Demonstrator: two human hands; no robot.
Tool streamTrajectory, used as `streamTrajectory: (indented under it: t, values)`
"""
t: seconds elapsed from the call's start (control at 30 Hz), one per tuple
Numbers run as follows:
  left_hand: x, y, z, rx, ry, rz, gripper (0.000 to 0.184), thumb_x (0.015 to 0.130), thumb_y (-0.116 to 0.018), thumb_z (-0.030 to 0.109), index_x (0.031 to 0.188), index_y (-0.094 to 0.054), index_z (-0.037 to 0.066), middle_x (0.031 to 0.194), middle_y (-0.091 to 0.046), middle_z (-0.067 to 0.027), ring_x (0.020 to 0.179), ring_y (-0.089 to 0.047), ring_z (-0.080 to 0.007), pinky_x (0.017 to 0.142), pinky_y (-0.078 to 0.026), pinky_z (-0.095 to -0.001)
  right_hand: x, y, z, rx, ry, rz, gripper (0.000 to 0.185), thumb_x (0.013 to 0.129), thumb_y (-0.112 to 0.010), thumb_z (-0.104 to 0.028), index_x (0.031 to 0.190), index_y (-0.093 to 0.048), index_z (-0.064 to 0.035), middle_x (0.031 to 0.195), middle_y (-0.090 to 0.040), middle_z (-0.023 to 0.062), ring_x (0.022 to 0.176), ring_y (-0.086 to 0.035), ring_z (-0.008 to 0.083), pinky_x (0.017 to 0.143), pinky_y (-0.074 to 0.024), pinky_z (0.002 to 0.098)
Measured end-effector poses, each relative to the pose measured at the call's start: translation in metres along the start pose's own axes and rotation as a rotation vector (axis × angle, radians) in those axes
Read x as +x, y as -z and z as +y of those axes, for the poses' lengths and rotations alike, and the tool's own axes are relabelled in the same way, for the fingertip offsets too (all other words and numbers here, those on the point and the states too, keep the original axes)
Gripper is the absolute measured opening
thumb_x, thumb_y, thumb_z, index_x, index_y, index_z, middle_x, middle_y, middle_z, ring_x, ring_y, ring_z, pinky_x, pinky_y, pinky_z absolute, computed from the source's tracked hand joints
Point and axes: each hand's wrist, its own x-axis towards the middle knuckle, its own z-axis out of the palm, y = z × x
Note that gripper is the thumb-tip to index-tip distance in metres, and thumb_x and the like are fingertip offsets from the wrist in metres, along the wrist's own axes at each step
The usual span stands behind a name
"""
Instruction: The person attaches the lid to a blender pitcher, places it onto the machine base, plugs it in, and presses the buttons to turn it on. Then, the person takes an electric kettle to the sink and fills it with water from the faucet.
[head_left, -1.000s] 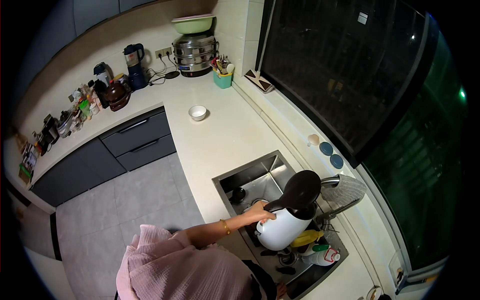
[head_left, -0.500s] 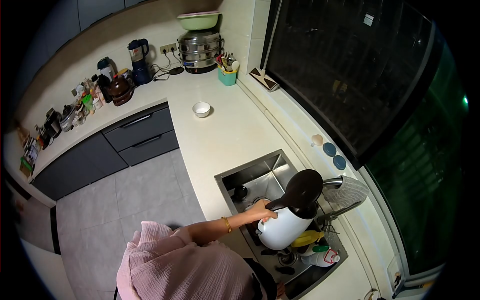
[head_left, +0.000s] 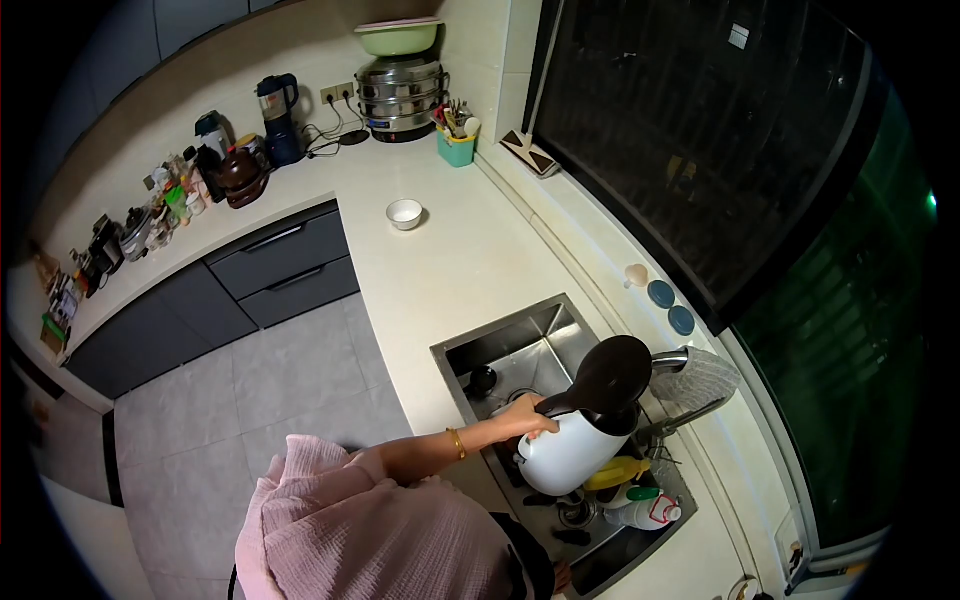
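My left hand (head_left: pixel 522 418), with a gold bangle on the wrist, is closed around the dark handle of a white kettle (head_left: pixel 570 455). The kettle is tilted over the sink (head_left: pixel 470 352), its dark lid (head_left: pixel 612 372) standing open. Its mouth is close to the faucet (head_left: pixel 668 362); whether water runs cannot be made out. A sliver of my right hand (head_left: pixel 562 576) shows at the near edge of the sink, its fingers mostly hidden. Beside the kettle in the sink are a yellow item (head_left: pixel 618 472) and a clear bottle with a red handle (head_left: pixel 650 512).
A white bowl (head_left: pixel 404 214) stands on the counter (head_left: pixel 440 265). A grey mesh cloth (head_left: pixel 705 382) hangs by the faucet. Blue round discs (head_left: pixel 660 294) lie on the window ledge. At the back are a steel steamer (head_left: pixel 402 98), a utensil holder (head_left: pixel 456 150) and a blender (head_left: pixel 279 125).
Almost nothing differs. The kettle and my left hand have shifted very slightly up and right in view, along with a small camera movement.
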Motion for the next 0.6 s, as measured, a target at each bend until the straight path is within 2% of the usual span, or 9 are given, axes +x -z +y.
streamTrajectory:
  t: [0.6]
  values:
    - [-0.0067,-0.0028,0.0066,-0.006,0.008,0.009,0.017,0.06,-0.062,0.007,0.073,-0.058,-0.004,0.048,-0.047,-0.0012,0.038,-0.042,-0.0063,0.037,-0.036,-0.0212,0.0035,0.0042,0.0053,-0.012,-0.003,-0.074,0.025,0.081,-0.042,-0.021,0.099,-0.053,-0.0086,0.1,-0.053,0.0082,0.096,-0.048,0.0221,0.089,-0.0325,0.0385]
